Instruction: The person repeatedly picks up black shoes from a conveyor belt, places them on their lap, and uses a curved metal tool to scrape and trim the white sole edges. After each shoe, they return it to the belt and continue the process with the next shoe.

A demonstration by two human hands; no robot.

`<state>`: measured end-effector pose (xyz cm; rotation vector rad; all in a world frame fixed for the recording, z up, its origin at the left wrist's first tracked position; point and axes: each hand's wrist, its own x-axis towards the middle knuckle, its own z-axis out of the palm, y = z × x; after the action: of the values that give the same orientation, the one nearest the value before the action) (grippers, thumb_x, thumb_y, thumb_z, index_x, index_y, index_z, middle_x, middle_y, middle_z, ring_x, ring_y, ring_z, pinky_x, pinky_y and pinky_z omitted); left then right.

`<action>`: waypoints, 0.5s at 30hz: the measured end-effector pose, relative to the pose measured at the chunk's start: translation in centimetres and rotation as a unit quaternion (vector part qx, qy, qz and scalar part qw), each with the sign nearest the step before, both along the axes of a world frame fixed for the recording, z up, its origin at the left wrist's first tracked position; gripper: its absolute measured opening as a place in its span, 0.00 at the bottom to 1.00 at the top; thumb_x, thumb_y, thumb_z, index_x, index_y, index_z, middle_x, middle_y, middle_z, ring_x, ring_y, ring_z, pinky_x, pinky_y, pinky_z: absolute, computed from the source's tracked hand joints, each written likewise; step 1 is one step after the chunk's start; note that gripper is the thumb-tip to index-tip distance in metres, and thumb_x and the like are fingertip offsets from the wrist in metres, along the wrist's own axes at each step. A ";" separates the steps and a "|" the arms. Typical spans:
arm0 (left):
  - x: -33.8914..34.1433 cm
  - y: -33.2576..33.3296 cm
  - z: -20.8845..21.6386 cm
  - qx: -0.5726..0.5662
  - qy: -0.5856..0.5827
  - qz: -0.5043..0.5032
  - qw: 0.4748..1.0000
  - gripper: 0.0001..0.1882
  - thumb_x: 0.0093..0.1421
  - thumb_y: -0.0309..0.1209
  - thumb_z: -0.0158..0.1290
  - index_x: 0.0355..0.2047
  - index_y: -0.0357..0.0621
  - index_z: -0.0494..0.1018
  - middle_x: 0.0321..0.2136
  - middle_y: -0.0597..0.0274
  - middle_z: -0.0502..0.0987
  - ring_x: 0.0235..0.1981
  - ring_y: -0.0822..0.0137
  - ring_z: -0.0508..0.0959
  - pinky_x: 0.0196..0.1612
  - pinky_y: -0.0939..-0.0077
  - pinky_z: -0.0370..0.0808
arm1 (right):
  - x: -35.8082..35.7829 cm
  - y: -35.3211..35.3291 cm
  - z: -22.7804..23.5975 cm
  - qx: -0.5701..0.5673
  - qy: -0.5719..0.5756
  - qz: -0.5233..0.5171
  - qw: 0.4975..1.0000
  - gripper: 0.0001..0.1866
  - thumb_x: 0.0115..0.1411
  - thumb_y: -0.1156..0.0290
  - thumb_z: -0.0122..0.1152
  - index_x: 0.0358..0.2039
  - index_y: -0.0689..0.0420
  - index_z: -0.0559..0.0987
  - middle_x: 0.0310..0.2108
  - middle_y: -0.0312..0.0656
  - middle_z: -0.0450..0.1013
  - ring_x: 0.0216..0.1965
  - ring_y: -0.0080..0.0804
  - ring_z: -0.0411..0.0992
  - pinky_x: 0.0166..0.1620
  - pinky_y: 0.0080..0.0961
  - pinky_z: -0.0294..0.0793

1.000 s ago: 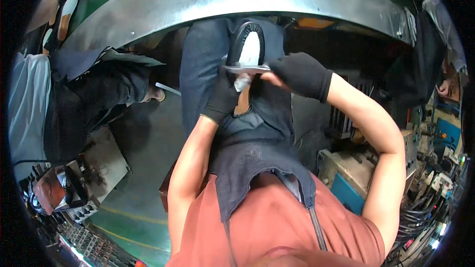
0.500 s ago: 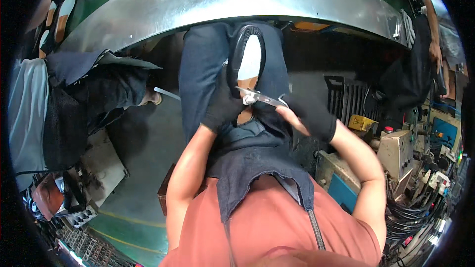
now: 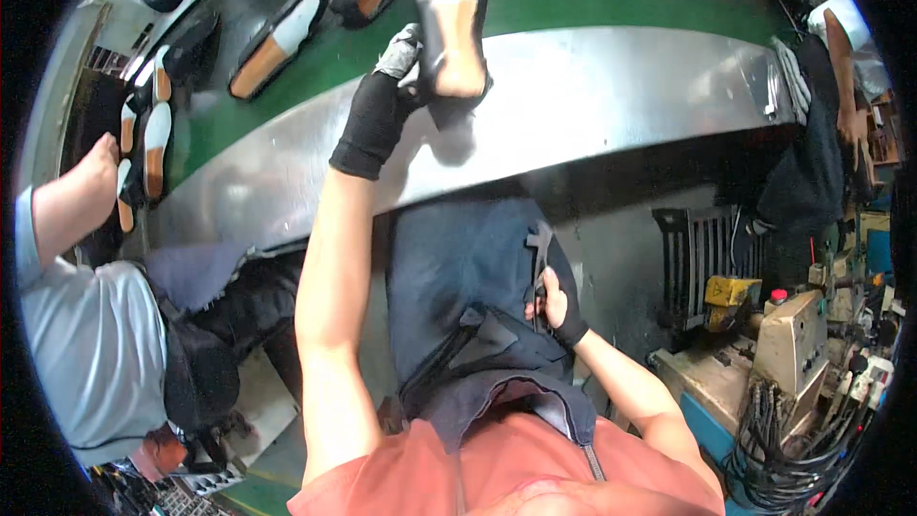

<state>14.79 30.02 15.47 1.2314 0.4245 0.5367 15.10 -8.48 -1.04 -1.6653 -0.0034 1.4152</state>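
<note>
My left hand (image 3: 384, 96), in a black glove with light grey fingertips, is closed on the heel-side edge of a black shoe (image 3: 455, 33). The shoe is sole up, showing a white and tan insole, and is raised over the metal edge of the bench (image 3: 611, 76). Low over my lap, my right hand (image 3: 559, 311), in a dark glove that leaves fingers bare, is closed round the handles of metal pincers (image 3: 540, 247). Their head points away from me, above my right thigh.
More shoes lie sole up on the green belt, one of them (image 3: 279, 43) near my left hand. A co-worker's arm (image 3: 76, 196) reaches in at the left. To the right stand a control box (image 3: 791, 334), a yellow box (image 3: 733, 290) and bundled black cables (image 3: 764, 444).
My left hand has carried the shoe from my lap forward and up over the bench. My right hand has drawn back with the pincers, off the shoe. A co-worker's arm has come in at left.
</note>
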 end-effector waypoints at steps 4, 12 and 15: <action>3.1 3.9 1.2 0.089 0.219 -0.129 0.963 0.25 0.62 0.42 0.54 0.56 0.46 0.65 0.41 0.59 0.77 0.44 0.64 0.76 0.42 0.73 0.77 | 2.9 3.6 -2.5 -0.015 0.004 0.036 0.999 0.43 0.61 0.31 0.30 0.23 0.61 0.78 0.17 0.44 0.74 0.18 0.31 0.72 0.28 0.21 0.70; 8.5 22.2 -5.6 0.678 0.352 0.223 0.606 0.42 0.48 0.46 0.63 0.58 0.37 0.62 0.55 0.44 0.68 0.55 0.45 0.69 0.57 0.57 0.66 | 5.2 5.9 0.6 -0.052 0.053 0.077 0.994 0.45 0.61 0.30 0.29 0.13 0.60 0.73 0.15 0.46 0.73 0.20 0.32 0.71 0.30 0.23 0.68; 11.3 19.5 -5.2 0.533 0.423 0.210 0.702 0.46 0.46 0.49 0.63 0.60 0.38 0.60 0.56 0.42 0.67 0.56 0.45 0.68 0.57 0.59 0.67 | 4.9 5.3 -0.4 -0.033 0.091 0.042 0.994 0.43 0.62 0.32 0.31 0.12 0.61 0.71 0.14 0.47 0.72 0.20 0.34 0.71 0.30 0.23 0.69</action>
<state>26.09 49.55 10.23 2.5642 1.3221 0.5839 20.04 -3.17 -1.46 -1.5999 0.0795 1.6425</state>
